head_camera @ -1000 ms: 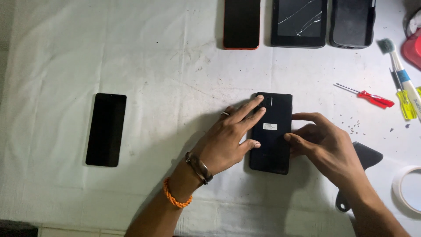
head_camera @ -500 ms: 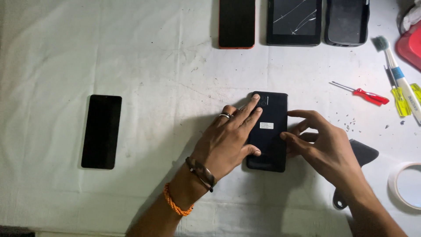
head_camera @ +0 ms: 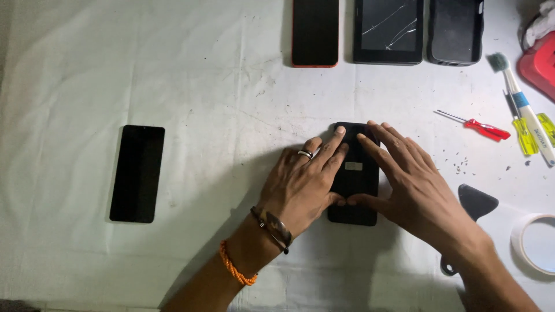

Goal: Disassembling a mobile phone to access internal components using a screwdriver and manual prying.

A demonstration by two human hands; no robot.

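We've got the black phone (head_camera: pixel 354 173) lying flat at frame centre, both hands pinning it: left hand (head_camera: pixel 303 185) and right hand (head_camera: pixel 413 185) flat, fingers spread, pressing the back, not clamped. Red screwdriver (head_camera: pixel 483 128) and tape roll (head_camera: pixel 535 242) sit at right, within reach.

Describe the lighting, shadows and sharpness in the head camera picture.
Head view: uneven light, the white cloth bright at the top and dim toward the bottom; both hands, left hand and right hand, cast soft shadows around the black phone; the cracked tablet shows faint glare; the focus is fairly sharp throughout.
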